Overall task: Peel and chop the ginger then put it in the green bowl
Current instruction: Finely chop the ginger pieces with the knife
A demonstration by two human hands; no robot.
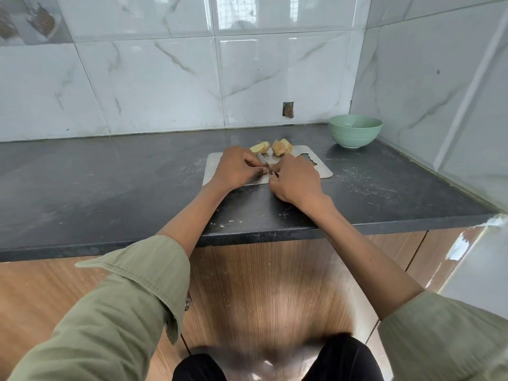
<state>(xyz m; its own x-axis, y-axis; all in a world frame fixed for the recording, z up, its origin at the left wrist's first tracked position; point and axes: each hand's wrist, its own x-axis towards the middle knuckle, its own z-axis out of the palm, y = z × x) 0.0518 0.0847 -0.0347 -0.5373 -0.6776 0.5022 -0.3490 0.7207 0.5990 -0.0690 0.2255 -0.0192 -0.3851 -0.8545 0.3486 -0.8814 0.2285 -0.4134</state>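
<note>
Mostly hidden, ginger piece (264, 171) pinched by left hand (236, 169); right hand (295, 180) grips knife (264, 162).

both arms reach forward with olive sleeves pushed up past the forearms, the left hand (236, 167) lying knuckles up with fingers curled down and pinching a small piece, the right hand (295, 180) just beside it, fingers wrapped round a knife (264, 163) handle.

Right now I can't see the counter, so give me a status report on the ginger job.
Left hand pinning a small ginger piece on the board. Right hand gripping the knife, cutting. Two ginger chunks wait behind. Green bowl unobstructed, far right.
</note>
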